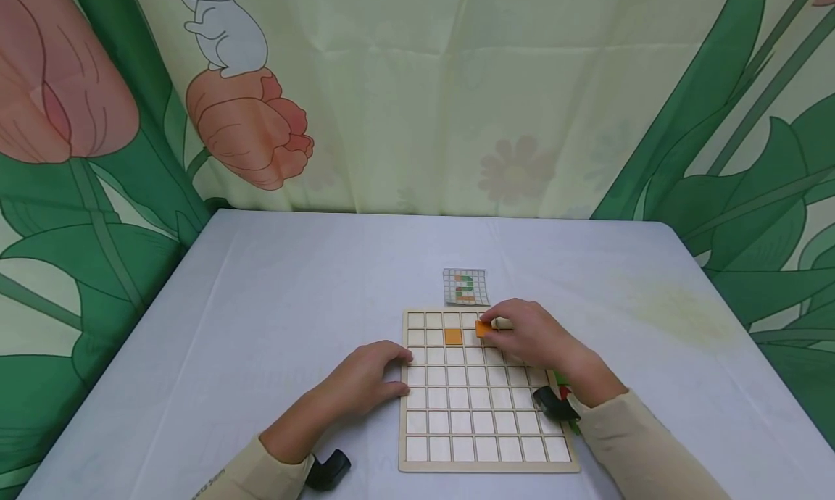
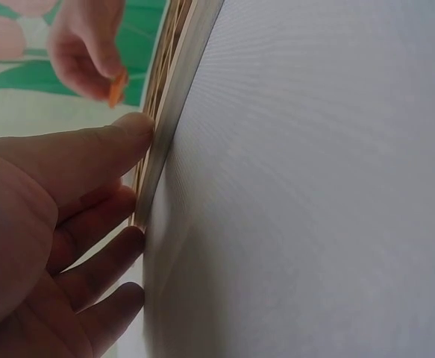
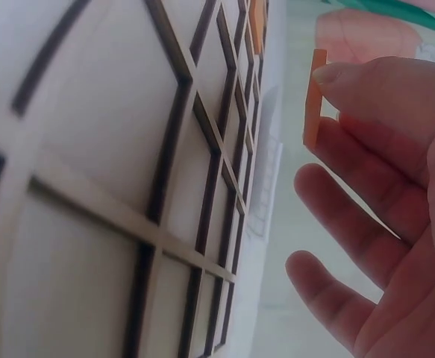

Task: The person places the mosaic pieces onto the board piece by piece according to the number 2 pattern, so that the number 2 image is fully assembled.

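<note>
A wooden grid board [image 1: 463, 401] with square white cells lies on the table. One orange square tile [image 1: 453, 336] sits in a cell of its second row. Above that same row, a little to the right, my right hand [image 1: 531, 337] pinches another orange tile [image 3: 315, 101] between thumb and finger, seen edge-on in the right wrist view and held off the grid. My left hand [image 1: 368, 377] touches the board's left edge, thumb and fingertips against the frame, fingers fairly straight in the left wrist view.
Behind the board lies a small gridded card [image 1: 466, 288] with a green and orange figure. Green and red pieces [image 1: 564, 390] show beside the board's right edge, partly hidden by the right wrist. A white cloth covers the table [image 1: 293, 290]; a printed curtain [image 1: 404, 123] hangs behind.
</note>
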### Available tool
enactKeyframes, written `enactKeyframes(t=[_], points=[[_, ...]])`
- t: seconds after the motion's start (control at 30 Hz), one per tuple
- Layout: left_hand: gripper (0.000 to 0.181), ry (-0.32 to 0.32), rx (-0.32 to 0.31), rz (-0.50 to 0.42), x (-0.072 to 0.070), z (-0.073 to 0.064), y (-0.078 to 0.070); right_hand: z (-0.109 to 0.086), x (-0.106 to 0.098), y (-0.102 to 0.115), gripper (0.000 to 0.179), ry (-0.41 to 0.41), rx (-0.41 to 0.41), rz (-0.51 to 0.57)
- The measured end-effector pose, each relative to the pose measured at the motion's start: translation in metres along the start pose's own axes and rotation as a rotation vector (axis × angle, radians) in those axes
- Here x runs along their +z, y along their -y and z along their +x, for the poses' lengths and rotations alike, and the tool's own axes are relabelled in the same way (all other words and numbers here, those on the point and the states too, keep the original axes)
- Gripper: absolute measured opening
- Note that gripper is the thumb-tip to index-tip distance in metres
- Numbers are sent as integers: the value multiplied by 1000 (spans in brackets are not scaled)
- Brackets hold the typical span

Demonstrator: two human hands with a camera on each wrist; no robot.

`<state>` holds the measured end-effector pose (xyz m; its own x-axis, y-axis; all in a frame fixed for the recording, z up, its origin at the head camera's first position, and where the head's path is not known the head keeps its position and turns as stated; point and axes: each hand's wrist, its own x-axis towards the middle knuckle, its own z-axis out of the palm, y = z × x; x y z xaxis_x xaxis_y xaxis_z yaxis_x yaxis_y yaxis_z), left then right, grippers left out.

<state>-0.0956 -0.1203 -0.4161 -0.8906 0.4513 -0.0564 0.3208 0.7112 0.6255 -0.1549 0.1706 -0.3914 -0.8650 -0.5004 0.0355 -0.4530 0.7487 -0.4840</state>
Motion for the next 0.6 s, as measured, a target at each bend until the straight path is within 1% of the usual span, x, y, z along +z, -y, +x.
enactKeyframes(t=[0.27,0.6], points=[[38,-2,8,-2,0,0,0,4,6,1,21,4,-27,3],[39,-3,6,-5,-1,-1,-1,7,9,1,20,41,-51,0]])
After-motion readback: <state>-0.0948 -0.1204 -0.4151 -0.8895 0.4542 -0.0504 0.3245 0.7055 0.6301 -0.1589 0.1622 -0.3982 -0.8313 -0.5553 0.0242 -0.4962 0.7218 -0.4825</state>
